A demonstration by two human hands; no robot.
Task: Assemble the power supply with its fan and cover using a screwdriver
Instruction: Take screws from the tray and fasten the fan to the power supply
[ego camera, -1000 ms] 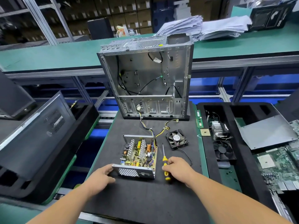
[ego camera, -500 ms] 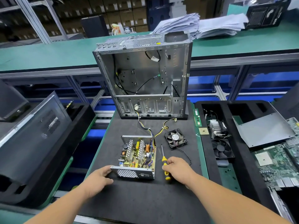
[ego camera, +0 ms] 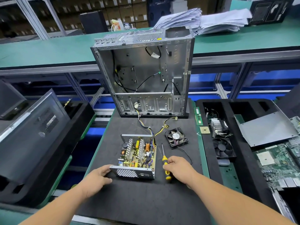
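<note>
The open power supply (ego camera: 137,155) lies on the black mat (ego camera: 146,200), its circuit board exposed and its perforated metal wall facing me. My left hand (ego camera: 97,177) holds its near left corner. A yellow-and-black screwdriver (ego camera: 165,164) lies just right of the supply, tip pointing away; my right hand (ego camera: 178,168) has its fingers curled around the handle. A small black fan (ego camera: 176,137) sits on the mat beyond, its wire trailing toward my right hand. A grey metal plate (ego camera: 264,129), possibly the cover, lies in the right tray.
An empty computer case (ego camera: 142,72) stands upright at the mat's far end, cables running from it to the supply. A black foam tray (ego camera: 211,151) on the right holds a heatsink, another fan and a motherboard (ego camera: 279,161). A dark case panel (ego camera: 32,135) leans at left.
Both hands stay where they were on the supply corner and the screwdriver handle. Only the camera view has shifted slightly.
</note>
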